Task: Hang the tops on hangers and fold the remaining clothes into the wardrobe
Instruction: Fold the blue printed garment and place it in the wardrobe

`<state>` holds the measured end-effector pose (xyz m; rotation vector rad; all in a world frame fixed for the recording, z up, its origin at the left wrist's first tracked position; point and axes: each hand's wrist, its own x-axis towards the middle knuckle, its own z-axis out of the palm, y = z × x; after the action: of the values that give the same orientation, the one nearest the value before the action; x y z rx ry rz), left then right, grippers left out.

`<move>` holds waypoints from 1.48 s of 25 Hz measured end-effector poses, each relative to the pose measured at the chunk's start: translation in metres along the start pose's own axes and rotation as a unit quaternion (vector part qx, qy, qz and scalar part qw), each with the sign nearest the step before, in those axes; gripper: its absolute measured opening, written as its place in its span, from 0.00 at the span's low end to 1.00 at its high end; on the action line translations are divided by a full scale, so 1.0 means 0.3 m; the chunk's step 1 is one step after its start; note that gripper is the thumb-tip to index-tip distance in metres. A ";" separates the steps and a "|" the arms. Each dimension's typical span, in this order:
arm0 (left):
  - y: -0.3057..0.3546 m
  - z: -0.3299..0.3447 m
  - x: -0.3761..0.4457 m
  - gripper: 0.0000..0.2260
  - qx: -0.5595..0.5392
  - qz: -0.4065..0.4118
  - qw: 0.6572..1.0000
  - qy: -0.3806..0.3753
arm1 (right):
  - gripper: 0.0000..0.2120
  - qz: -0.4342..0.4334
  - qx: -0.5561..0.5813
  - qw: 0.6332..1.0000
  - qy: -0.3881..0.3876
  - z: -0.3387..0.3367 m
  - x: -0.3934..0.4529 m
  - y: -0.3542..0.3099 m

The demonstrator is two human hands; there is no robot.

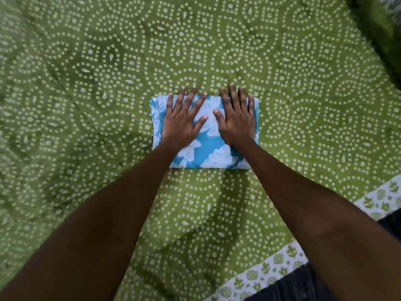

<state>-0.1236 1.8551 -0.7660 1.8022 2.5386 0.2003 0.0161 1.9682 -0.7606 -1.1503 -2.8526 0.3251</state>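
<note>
Blue-and-white floral garment [206, 146], folded into a rectangle, lies mid-bed on the green dotted bedsheet [86, 83]; your left hand [181, 122] and right hand [237, 120] press it flat, fingers spread; smooth outward evenly so the creases set before you lift

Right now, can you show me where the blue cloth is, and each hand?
blue folded cloth [208, 146], head view, on the bare blue patch between the wrists.
left hand [181, 121], head view, on the back of the hand.
right hand [237, 121], head view, on the back of the hand.
</note>
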 end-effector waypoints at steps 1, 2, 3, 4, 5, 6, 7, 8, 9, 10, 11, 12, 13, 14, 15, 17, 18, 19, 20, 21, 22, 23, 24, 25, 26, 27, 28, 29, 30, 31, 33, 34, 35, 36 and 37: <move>0.000 0.000 -0.003 0.27 -0.005 -0.037 0.999 0.008 | 0.30 0.039 0.009 0.999 0.016 0.003 0.001 0.001; 0.005 -0.001 -0.015 0.28 -0.014 -0.096 0.995 0.013 | 0.31 0.103 0.018 0.994 0.033 0.003 -0.011 0.000; 0.016 -0.006 -0.036 0.30 -0.033 -0.175 0.984 0.012 | 0.32 0.179 0.035 0.982 0.046 0.002 -0.035 -0.004; 0.036 -0.014 -0.065 0.32 -0.060 -0.259 0.964 0.008 | 0.33 0.247 0.058 0.966 0.051 -0.001 -0.065 -0.011; 0.061 -0.029 -0.094 0.34 -0.089 -0.328 0.941 -0.002 | 0.33 0.291 0.085 0.952 0.051 -0.003 -0.098 -0.019; 0.082 -0.043 -0.120 0.36 -0.111 -0.372 0.922 -0.014 | 0.33 0.311 0.107 0.943 0.045 -0.006 -0.132 -0.030; 0.098 -0.057 -0.139 0.37 -0.127 -0.394 0.910 -0.031 | 0.32 0.321 0.122 0.938 0.043 -0.009 -0.161 -0.045; 0.109 -0.071 -0.152 0.37 -0.137 -0.400 0.905 -0.046 | 0.31 0.324 0.127 0.936 0.046 -0.010 -0.185 -0.062; 0.115 -0.087 -0.161 0.37 -0.139 -0.399 0.905 -0.055 | 0.31 0.332 0.126 0.933 0.059 -0.012 -0.204 -0.080; 0.117 -0.103 -0.164 0.38 -0.139 -0.402 0.903 -0.056 | 0.31 0.345 0.130 0.926 0.077 -0.019 -0.215 -0.098; 0.119 -0.122 -0.159 0.38 -0.143 -0.412 0.899 -0.054 | 0.31 0.367 0.142 0.915 0.091 -0.027 -0.216 -0.111; 0.114 -0.135 -0.149 0.39 -0.154 -0.426 0.889 -0.059 | 0.31 0.392 0.167 0.899 0.099 -0.051 -0.213 -0.121; 0.106 -0.156 -0.139 0.40 -0.180 -0.446 0.874 -0.067 | 0.30 0.416 0.206 0.880 0.095 -0.055 -0.207 -0.110; 0.089 -0.168 -0.130 0.39 -0.222 -0.467 0.853 -0.073 | 0.30 0.438 0.262 0.857 0.078 -0.080 -0.205 -0.094; 0.068 -0.181 -0.129 0.37 -0.285 -0.482 0.825 -0.078 | 0.29 0.456 0.342 0.820 0.049 -0.108 -0.202 -0.065; 0.031 -0.208 -0.150 0.26 -0.463 -0.496 0.731 -0.072 | 0.23 0.468 0.535 0.702 -0.036 -0.187 -0.216 -0.003; 0.027 -0.236 -0.183 0.20 -0.544 -0.500 0.668 -0.084 | 0.18 0.462 0.592 0.654 -0.087 -0.234 -0.252 0.011; 0.037 -0.273 -0.226 0.16 -0.592 -0.501 0.622 -0.106 | 0.13 0.450 0.615 0.635 -0.124 -0.283 -0.301 0.013; 0.052 -0.314 -0.271 0.14 -0.614 -0.495 0.603 -0.119 | 0.11 0.440 0.620 0.635 -0.134 -0.334 -0.354 0.003; 0.069 -0.359 -0.316 0.12 -0.621 -0.481 0.607 -0.118 | 0.11 0.435 0.627 0.637 -0.113 -0.377 -0.411 -0.016; 0.086 -0.405 -0.357 0.10 -0.625 -0.465 0.619 -0.104 | 0.12 0.432 0.631 0.639 -0.080 -0.424 -0.477 -0.042; 0.107 -0.462 -0.396 0.08 -0.631 -0.447 0.629 -0.086 | 0.12 0.431 0.634 0.641 -0.045 -0.466 -0.541 -0.066; 0.115 -0.502 -0.423 0.08 -0.632 -0.435 0.637 -0.074 | 0.12 0.429 0.634 0.643 -0.022 -0.506 -0.595 -0.097; 0.126 -0.543 -0.443 0.11 -0.632 -0.426 0.644 -0.069 | 0.11 0.430 0.631 0.646 -0.004 -0.542 -0.641 -0.119; 0.145 -0.601 -0.464 0.13 -0.629 -0.418 0.652 -0.070 | 0.09 0.429 0.627 0.650 0.015 -0.603 -0.693 -0.140; 0.160 -0.654 -0.483 0.14 -0.618 -0.409 0.668 -0.064 | 0.08 0.426 0.626 0.653 0.029 -0.659 -0.734 -0.156; 0.183 -0.731 -0.497 0.15 -0.610 -0.392 0.688 -0.044 | 0.07 0.416 0.627 0.657 0.048 -0.739 -0.774 -0.175; 0.207 -0.813 -0.508 0.15 -0.602 -0.374 0.706 -0.019 | 0.04 0.403 0.629 0.661 0.065 -0.824 -0.808 -0.191; 0.234 -0.896 -0.512 0.15 -0.597 -0.352 0.721 0.007 | 0.02 0.389 0.629 0.668 0.082 -0.915 -0.839 -0.207; 0.266 -0.983 -0.515 0.15 -0.592 -0.329 0.735 0.026 | 0.01 0.377 0.629 0.672 0.101 -1.005 -0.871 -0.217; 0.327 -1.118 -0.505 0.15 -0.594 -0.283 0.752 0.045 | 0.03 0.361 0.619 0.684 0.134 -1.160 -0.924 -0.222; 0.368 -1.187 -0.500 0.15 -0.603 -0.258 0.754 0.044 | 0.04 0.355 0.613 0.688 0.154 -1.244 -0.964 -0.215; 0.417 -1.257 -0.497 0.15 -0.613 -0.231 0.754 0.040 | 0.04 0.351 0.610 0.688 0.174 -1.320 -1.007 -0.205; 0.468 -1.315 -0.486 0.15 -0.622 -0.205 0.755 0.036 | 0.04 0.350 0.607 0.687 0.193 -1.391 -1.052 -0.189; 0.525 -1.368 -0.477 0.14 -0.630 -0.181 0.754 0.032 | 0.04 0.346 0.604 0.685 0.214 -1.454 -1.100 -0.167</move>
<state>0.0339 1.7338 -0.3487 0.7211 1.7507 1.4897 0.2740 1.7817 -0.3130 -1.4706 -1.0970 1.4090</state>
